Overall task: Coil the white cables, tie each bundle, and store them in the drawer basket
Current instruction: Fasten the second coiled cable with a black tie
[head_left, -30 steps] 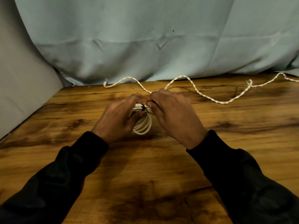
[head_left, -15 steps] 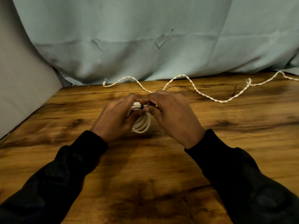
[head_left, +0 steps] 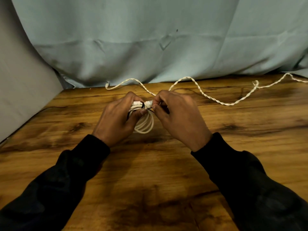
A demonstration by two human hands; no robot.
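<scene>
The left hand (head_left: 116,119) is gripping the coiled white cable (head_left: 145,125), its fingers curling round the upper part of the bundle and the thumb pressing against the loops from the near side. The right hand (head_left: 176,114) is meeting it just beside, its thumb and forefinger pinching the end of a thin black tie (head_left: 143,105) that is wrapping round the top of the coil. The lower loops of the bundle are hanging down between the two hands and showing against the wooden table (head_left: 150,172), though whether they are touching the wood I cannot tell. Both forearms are coming in from the near edge in black sleeves (head_left: 250,189).

Behind the hands, a twisted white cable (head_left: 208,95) is lying loose across the far part of the table, snaking from a small plug end on the left, passing behind the knuckles, and running off towards the right edge with a knot along the way. A pale blue cloth (head_left: 150,39) is hanging as a backdrop along the table's far edge, and a grey panel (head_left: 20,80) is standing on the left
</scene>
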